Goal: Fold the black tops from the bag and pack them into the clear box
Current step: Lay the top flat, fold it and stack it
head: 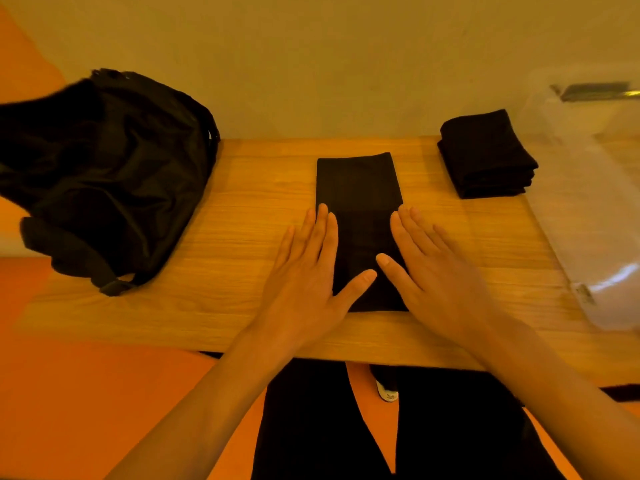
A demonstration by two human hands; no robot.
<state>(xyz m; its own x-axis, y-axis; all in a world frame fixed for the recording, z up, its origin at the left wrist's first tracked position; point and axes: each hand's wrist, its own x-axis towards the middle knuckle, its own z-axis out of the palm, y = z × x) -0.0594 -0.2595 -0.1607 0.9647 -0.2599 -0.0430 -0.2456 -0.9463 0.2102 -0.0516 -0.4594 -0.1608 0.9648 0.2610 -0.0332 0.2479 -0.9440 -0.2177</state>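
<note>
A black top (pixel 358 188), folded into a long narrow strip, lies in the middle of the wooden table (pixel 242 220), running away from me. My left hand (pixel 308 271) lies flat on its near left edge with straight fingers. My right hand (pixel 426 268) lies flat on its near right edge, thumb on the cloth. A stack of folded black tops (pixel 486 155) sits at the back right. The black bag (pixel 104 174) slumps at the back left. The clear box (pixel 595 202) stands at the table's right edge.
A beige wall runs right behind the table. A dark strap buckle (pixel 114 287) of the bag trails onto the table at the left. Below the front edge are my dark-trousered legs and an orange floor (pixel 104 393).
</note>
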